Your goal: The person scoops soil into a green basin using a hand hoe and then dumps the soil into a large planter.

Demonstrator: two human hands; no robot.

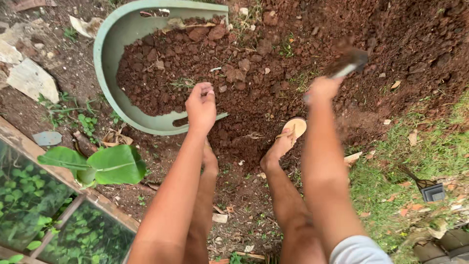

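Observation:
My left hand hangs over the near rim of a pale green basin lying tilted on the ground and filled with reddish-brown soil. Its fingers are curled; I cannot tell whether it holds any soil. My right hand grips the handle of a small trowel, blurred by motion, its blade over the loose red earth of a dug patch. My feet stand between the hands, the right one in a tan sandal.
A young plant with broad green leaves grows at the left by a wooden-framed glass panel. Grass lies at the right, with a small dark tool on it. Stones and debris sit at the upper left.

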